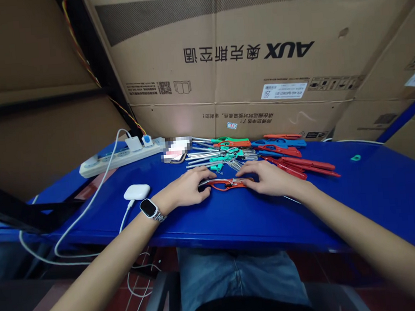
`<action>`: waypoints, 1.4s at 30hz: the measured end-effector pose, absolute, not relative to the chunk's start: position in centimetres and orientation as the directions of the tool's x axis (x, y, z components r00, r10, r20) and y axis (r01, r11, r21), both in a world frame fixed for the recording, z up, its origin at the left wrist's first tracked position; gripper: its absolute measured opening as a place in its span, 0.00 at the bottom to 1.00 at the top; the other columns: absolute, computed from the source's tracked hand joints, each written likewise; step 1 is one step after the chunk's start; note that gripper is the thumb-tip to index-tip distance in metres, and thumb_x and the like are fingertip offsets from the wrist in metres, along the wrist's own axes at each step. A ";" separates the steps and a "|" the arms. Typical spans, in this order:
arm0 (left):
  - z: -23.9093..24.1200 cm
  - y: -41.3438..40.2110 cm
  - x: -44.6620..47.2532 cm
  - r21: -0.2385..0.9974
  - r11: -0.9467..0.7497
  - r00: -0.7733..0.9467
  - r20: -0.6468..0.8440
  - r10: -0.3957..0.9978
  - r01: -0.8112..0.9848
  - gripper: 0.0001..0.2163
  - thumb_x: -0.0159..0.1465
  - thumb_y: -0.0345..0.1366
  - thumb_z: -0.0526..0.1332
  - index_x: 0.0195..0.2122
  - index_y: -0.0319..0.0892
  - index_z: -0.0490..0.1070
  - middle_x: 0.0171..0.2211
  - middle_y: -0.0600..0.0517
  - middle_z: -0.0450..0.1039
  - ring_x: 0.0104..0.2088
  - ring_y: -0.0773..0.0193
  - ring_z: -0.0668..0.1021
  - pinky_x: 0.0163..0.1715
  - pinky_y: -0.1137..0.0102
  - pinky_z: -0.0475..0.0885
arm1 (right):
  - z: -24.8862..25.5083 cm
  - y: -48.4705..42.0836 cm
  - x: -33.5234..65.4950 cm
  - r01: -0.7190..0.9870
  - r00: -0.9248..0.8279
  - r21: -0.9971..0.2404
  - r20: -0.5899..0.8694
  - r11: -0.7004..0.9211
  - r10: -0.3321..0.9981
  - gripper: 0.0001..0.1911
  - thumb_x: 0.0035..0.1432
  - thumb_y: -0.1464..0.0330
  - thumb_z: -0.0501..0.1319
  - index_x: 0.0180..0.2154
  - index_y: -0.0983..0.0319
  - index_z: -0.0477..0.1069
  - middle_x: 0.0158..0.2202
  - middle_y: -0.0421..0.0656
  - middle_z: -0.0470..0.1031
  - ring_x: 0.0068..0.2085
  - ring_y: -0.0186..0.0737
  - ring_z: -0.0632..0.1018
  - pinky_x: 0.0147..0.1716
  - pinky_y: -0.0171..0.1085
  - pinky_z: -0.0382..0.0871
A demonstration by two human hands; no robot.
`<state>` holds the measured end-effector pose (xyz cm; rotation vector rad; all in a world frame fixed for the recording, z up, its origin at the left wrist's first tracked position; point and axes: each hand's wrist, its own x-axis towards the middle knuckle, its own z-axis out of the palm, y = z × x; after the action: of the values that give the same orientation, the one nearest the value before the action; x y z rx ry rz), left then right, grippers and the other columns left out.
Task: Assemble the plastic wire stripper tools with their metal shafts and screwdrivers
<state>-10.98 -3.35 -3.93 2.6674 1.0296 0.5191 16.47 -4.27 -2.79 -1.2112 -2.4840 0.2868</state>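
An orange long-reach lighter casing (227, 184) lies level on the blue table between my hands. Its inner side faces up, with thin white and metal parts showing in it. My left hand (191, 185) pinches the casing's left end, where a metal tube runs under the fingers. At the other end, my right hand (266, 175) has its thumb and fingers closed on the casing. Just beyond lies a pile of metal lighter tubes (202, 156) and green plastic pieces (217, 164). Red casing halves (312, 163) rest behind my right hand.
Blue casings (285, 142) and a green-and-orange lighter (231, 141) lie at the back. A phone (175, 151) sits beside a power strip (121, 157). A white earbud case (137, 191) with a cable is at left. A cardboard wall (240, 76) stands behind the table (369, 200).
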 end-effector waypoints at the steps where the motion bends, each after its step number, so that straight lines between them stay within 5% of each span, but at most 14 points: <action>1: -3.9 -3.4 -11.0 0.343 -0.714 0.681 0.235 0.694 0.610 0.18 0.62 0.32 0.59 0.54 0.40 0.71 0.53 0.44 0.73 0.52 0.53 0.76 0.54 0.61 0.71 | -2.5 -4.3 16.0 0.726 -0.566 -0.313 0.234 0.613 0.790 0.12 0.60 0.69 0.61 0.46 0.60 0.79 0.46 0.47 0.79 0.45 0.47 0.79 0.47 0.45 0.71; 6: -3.8 -3.3 -11.6 0.381 -0.677 0.640 0.238 0.730 0.630 0.15 0.60 0.32 0.61 0.48 0.40 0.73 0.45 0.46 0.77 0.44 0.56 0.78 0.46 0.64 0.73 | -1.8 -3.3 12.9 0.710 -0.605 -0.276 0.231 0.648 0.762 0.11 0.62 0.66 0.61 0.44 0.60 0.78 0.45 0.46 0.80 0.44 0.46 0.79 0.45 0.42 0.70; 12: -3.6 -2.6 -12.2 0.465 -0.682 0.661 0.240 0.711 0.565 0.09 0.61 0.28 0.59 0.40 0.39 0.77 0.35 0.50 0.78 0.33 0.64 0.77 0.36 0.70 0.71 | -2.8 -1.9 10.8 0.591 -0.681 -0.380 0.238 0.711 0.693 0.07 0.61 0.70 0.62 0.41 0.62 0.78 0.39 0.44 0.80 0.39 0.40 0.78 0.40 0.37 0.68; 25: -4.3 -2.6 -11.6 0.419 -0.742 0.683 0.315 0.659 0.523 0.11 0.65 0.28 0.57 0.44 0.40 0.78 0.41 0.47 0.77 0.41 0.61 0.78 0.45 0.68 0.72 | -5.1 -2.4 10.8 0.537 -0.599 -0.466 0.377 0.703 0.707 0.06 0.60 0.74 0.61 0.34 0.63 0.78 0.31 0.42 0.77 0.33 0.35 0.75 0.35 0.34 0.65; 42: -4.1 -2.5 -11.9 0.411 -0.762 0.705 0.316 0.635 0.501 0.11 0.69 0.30 0.55 0.45 0.40 0.77 0.40 0.47 0.75 0.39 0.62 0.78 0.43 0.68 0.72 | -5.4 -2.2 11.1 0.512 -0.572 -0.539 0.367 0.668 0.734 0.08 0.58 0.75 0.61 0.34 0.64 0.79 0.30 0.42 0.76 0.30 0.34 0.74 0.33 0.34 0.64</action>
<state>-11.88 -2.47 -4.13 2.6201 0.8958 0.6439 11.06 -2.22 -5.37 -0.9595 -2.3083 0.5078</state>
